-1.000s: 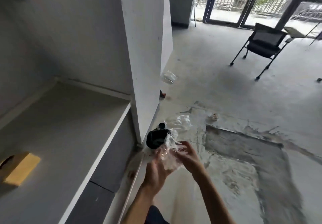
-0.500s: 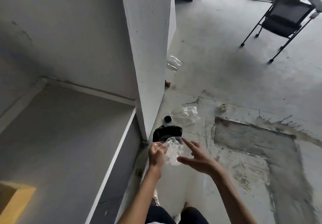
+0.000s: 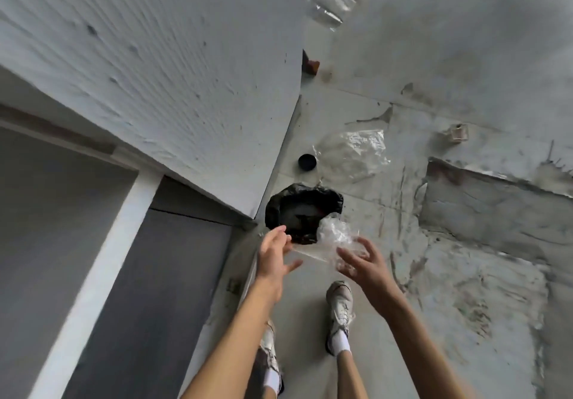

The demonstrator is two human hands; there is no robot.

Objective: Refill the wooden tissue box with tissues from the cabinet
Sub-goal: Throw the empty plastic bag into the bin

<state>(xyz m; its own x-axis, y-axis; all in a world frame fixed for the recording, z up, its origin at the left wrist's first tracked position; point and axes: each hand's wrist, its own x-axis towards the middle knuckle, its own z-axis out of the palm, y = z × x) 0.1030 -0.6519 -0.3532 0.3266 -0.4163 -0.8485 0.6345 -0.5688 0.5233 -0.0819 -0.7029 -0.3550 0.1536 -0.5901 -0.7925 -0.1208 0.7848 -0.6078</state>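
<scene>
Fingers of the left hand [image 3: 273, 256] and right hand [image 3: 362, 262] are hanging spread, gripping nothing. The crumpled clear wrapper [image 3: 336, 234] is sitting between them over the near rim of the black-lined bin [image 3: 302, 209], closer to the right fingertips. No wooden tissue box is showing.

No legible text, label, brand, number or sign in view. Crumpled clear plastic wrapper [image 3: 336, 232]: glare and creases only, no readable print. Small tan scrap on floor [image 3: 458, 133]: too small and blurred to read. Flat clear plastic bag on floor [image 3: 333, 3]: nothing readable. Round black lid [image 3: 307, 162]: plain.
</scene>
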